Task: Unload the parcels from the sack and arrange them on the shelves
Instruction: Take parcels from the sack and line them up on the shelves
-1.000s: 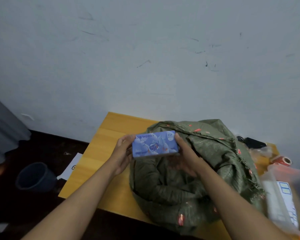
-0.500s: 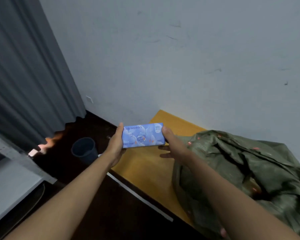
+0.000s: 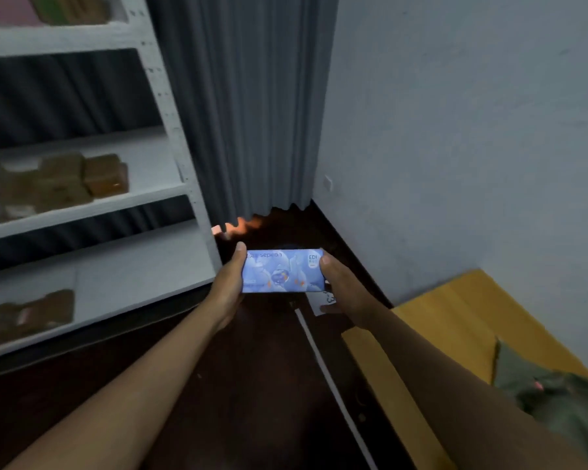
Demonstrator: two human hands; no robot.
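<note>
While you hold the blue box (image 3: 280, 271) out in front of you, your left hand (image 3: 226, 283) clamps its left end and your right hand (image 3: 342, 286) its right end, fingers wrapped narrowly around the short edges. Its long axis runs side to side, level between your palms, above the dark floor (image 3: 252, 385) and clear of the sack (image 3: 557, 401) on the yellow table (image 3: 448, 320) to your right. The white shelves (image 3: 92, 208) stand to your left, so your left hand is nearer them; the box must travel leftward, end first. Brown parcels (image 3: 102, 176) seem to sit on the middle shelf, though blur hides their edges. The lowest board looks to have free room.
</note>
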